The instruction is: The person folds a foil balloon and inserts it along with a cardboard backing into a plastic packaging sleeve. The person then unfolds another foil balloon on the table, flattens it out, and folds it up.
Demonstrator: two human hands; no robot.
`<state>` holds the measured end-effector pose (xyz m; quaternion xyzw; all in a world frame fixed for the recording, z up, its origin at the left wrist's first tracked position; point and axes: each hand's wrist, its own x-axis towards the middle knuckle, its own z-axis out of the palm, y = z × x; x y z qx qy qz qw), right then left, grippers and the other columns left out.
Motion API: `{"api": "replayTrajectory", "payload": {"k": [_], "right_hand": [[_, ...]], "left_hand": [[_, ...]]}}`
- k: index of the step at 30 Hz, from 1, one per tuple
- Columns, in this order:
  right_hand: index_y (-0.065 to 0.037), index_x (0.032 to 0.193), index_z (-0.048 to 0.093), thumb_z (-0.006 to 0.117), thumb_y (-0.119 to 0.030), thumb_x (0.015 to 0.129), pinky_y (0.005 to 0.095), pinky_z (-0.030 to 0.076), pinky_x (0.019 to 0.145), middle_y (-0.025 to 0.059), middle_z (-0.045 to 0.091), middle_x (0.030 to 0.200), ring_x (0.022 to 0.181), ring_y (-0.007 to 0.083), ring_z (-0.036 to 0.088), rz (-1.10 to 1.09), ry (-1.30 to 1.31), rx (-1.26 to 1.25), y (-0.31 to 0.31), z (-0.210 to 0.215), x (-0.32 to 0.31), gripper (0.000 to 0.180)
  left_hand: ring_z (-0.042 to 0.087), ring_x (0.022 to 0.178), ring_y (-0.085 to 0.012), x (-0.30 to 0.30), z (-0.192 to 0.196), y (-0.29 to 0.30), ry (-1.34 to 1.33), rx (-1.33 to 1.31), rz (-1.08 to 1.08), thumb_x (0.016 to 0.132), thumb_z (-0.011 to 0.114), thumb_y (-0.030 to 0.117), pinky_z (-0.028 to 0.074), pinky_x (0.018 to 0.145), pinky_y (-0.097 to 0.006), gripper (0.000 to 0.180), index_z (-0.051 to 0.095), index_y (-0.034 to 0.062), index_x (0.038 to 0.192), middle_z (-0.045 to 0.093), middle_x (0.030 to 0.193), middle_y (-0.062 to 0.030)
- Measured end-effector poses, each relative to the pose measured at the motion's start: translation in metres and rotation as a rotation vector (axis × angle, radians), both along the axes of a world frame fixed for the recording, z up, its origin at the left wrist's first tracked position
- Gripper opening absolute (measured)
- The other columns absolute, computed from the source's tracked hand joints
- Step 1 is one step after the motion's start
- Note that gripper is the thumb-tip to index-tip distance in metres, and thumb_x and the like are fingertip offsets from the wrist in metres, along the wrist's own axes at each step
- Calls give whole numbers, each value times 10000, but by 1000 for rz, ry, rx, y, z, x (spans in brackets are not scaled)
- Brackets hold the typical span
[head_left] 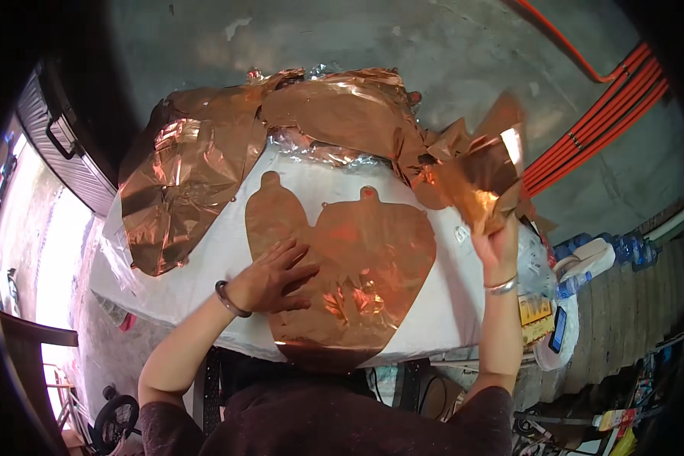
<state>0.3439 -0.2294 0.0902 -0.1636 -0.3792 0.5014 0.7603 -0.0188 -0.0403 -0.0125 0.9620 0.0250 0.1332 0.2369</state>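
A flat, uninflated copper-coloured foil balloon (380, 247), rounded with a short neck at its far edge, lies on a white-covered table (194, 304) in front of me. Left of it, a second lobe with its own neck (272, 205) stretches away from me; whether it is a separate piece I cannot tell. My left hand (276, 277) rests on the foil with fingers spread. Raised at the table's right side, my right hand (498, 249) is closed round the lower end of a crumpled copper foil balloon (482, 178), which stands up above the fist.
More copper foil balloons lie heaped at the back (342, 114) and left (182, 190), with clear plastic film (311, 148) among them. Orange pipes (600, 118) run along the grey wall. Beyond the table's right edge are a phone (558, 329), a yellow box (536, 319) and blue bottles (634, 252).
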Motion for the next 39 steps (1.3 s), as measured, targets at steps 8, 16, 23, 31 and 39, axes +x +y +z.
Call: {"api": "replayTrajectory", "payload": {"k": [8, 16, 23, 31, 39], "right_hand": [[-20, 1265, 535, 495, -152, 963, 416, 371, 1080, 105, 519, 1367, 1265, 259, 484, -227, -9, -103, -12, 1, -31, 333], [-5, 914, 607, 576, 29, 828, 303, 483, 851, 134, 598, 1227, 1035, 248, 609, -562, -1633, -403, 17, -54, -56, 97], [-14, 1077, 576, 546, 2, 880, 330, 464, 944, 111, 566, 1282, 1096, 227, 585, -380, -645, -334, 13, -67, -34, 200], [-35, 1198, 515, 506, -163, 960, 384, 470, 989, 138, 552, 1265, 1154, 255, 554, -271, 25, -214, 17, 56, -83, 270], [-26, 1003, 556, 543, -106, 941, 274, 503, 857, 163, 562, 1272, 1002, 174, 607, -118, -900, -625, 2, -12, -99, 103]], "left_hand": [[357, 1304, -449, -1, -2, 0, -55, 32, -9, 787, 699, 470, 291, 1101, -502, 619, 554, 118, 1275, 418, 1378, -231], [343, 1313, -441, -1, -8, 2, -34, -6, -22, 783, 719, 433, 280, 1112, -495, 623, 540, 101, 1278, 401, 1386, -249], [352, 1306, -431, 1, -9, 1, -71, 3, -39, 779, 721, 435, 289, 1105, -491, 630, 537, 94, 1276, 407, 1372, -237], [382, 1274, -426, -5, -5, 3, -44, -24, -32, 783, 713, 430, 282, 1104, -488, 605, 536, 83, 1246, 431, 1334, -235], [377, 1286, -431, -2, -14, 0, -113, -14, -7, 788, 708, 426, 268, 1115, -488, 583, 547, 98, 1243, 417, 1368, -235]]}}
